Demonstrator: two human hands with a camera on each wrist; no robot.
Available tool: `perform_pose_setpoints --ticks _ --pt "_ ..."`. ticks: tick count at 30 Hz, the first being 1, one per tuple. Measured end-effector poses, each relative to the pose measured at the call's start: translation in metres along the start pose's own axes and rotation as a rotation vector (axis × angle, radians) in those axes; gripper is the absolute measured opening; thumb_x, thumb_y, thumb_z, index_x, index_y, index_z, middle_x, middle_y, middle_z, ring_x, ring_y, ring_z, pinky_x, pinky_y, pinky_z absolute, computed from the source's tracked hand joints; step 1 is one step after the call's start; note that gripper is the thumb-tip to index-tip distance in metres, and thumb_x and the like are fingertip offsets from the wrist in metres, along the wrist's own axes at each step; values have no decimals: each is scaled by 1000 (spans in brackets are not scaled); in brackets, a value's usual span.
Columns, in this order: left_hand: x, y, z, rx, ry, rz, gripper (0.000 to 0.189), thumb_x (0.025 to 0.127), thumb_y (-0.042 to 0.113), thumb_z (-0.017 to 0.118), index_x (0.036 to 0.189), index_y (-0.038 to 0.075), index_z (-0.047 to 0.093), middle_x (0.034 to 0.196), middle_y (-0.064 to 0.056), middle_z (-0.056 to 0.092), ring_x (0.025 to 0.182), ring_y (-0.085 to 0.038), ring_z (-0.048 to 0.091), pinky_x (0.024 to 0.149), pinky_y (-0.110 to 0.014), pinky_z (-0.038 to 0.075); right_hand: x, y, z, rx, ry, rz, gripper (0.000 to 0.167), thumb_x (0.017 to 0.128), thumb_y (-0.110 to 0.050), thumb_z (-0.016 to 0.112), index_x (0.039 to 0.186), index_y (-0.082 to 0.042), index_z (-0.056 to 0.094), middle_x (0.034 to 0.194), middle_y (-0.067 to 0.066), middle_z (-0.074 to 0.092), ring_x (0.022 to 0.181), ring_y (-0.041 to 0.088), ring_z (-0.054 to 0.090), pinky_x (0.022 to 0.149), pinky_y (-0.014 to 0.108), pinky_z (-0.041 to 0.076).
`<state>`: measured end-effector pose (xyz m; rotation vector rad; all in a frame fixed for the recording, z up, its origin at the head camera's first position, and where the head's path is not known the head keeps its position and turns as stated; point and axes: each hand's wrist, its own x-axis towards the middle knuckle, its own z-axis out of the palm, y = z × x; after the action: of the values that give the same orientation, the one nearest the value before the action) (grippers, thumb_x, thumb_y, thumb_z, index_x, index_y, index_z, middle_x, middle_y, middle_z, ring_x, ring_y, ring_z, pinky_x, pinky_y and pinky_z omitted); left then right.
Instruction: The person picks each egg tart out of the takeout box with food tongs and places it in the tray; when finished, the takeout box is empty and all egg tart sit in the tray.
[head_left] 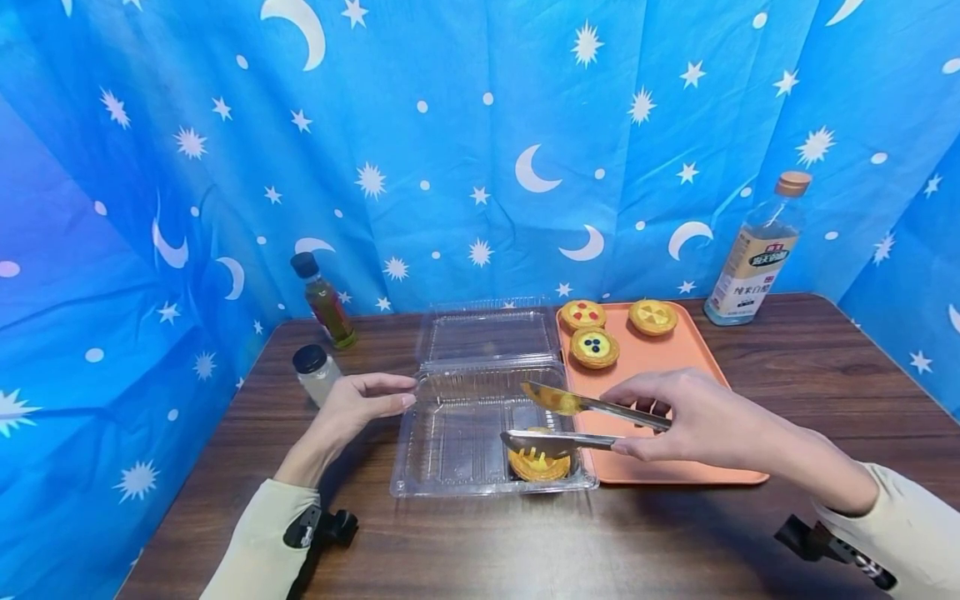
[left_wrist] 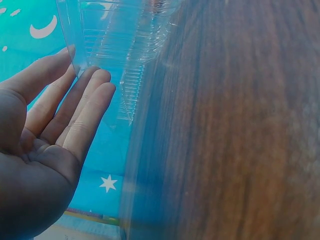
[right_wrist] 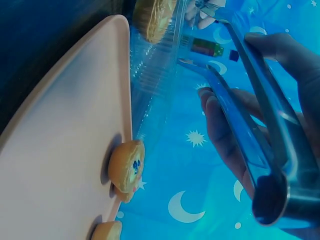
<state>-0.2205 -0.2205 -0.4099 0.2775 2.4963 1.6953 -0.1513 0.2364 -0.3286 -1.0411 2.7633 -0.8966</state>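
My right hand [head_left: 701, 417] grips metal tongs [head_left: 630, 410], whose two arms stand apart. The tongs' ends are over the right part of a clear plastic container [head_left: 457, 450], with nothing between them. Under the lower end an egg tart [head_left: 540, 468] with yellow pieces on top sits in the container's front right corner, partly hidden by the tongs. At the container's left rim, my left hand [head_left: 360, 404] pinches the edge between thumb and fingers; the left wrist view shows those fingers [left_wrist: 82, 122] nearly straight. The container's hinged lid [head_left: 491, 333] lies folded back behind it.
An orange tray [head_left: 675, 467] borders the container on the right. It bears tarts with red [head_left: 583, 315], dark blue [head_left: 595, 347] and yellow [head_left: 652, 317] toppings. A tall bottle [head_left: 753, 258] stands back right; a small oil bottle [head_left: 327, 304] and a black-capped jar [head_left: 318, 373] stand left.
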Motion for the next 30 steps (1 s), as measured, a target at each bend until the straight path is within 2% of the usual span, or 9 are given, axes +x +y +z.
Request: perform_pose_setpoints --ticks 4,9,14,19,24,30 --pt "0 0 0 -1 -1 0 37 93 23 86 122 3 79 124 -11 76 122 -27 66 99 -32 53 3 -2 3 -22 -22 -27 43 91 -33 86 127 -12 76 113 -5 74 77 3 56 61 26 48" --pt "1 1 0 -6 3 3 36 92 22 87 122 3 79 123 -11 76 120 -25 67 97 -29 54 5 -4 4 -47 -56 -23 43 92 -37 84 126 -13 76 117 -5 75 88 3 61 68 29 53" --pt "1 0 -1 2 4 6 36 92 22 87 122 3 79 123 -10 76 122 -26 66 98 -31 53 8 -10 6 -83 -73 -18 43 92 -42 83 125 -15 77 115 -7 75 88 4 63 70 29 52" --pt "0 1 -1 21 5 9 36 93 24 86 122 4 79 124 -10 76 125 -27 65 102 -36 51 11 -15 10 -83 -78 -14 46 89 -45 86 123 -15 77 113 -6 76 91 7 68 71 30 55" --pt "0 1 -1 19 2 7 36 93 24 86 122 4 79 125 -10 76 125 -28 65 103 -39 51 12 -15 12 -85 -69 -21 45 90 -46 86 122 -16 78 112 -7 76 88 5 67 71 29 55" --pt "0 0 -1 9 -3 9 35 93 22 86 122 4 79 124 -10 76 123 -27 65 102 -35 51 12 -15 17 -83 -40 -28 46 91 -45 84 125 -14 76 111 -6 75 84 3 63 71 30 55"
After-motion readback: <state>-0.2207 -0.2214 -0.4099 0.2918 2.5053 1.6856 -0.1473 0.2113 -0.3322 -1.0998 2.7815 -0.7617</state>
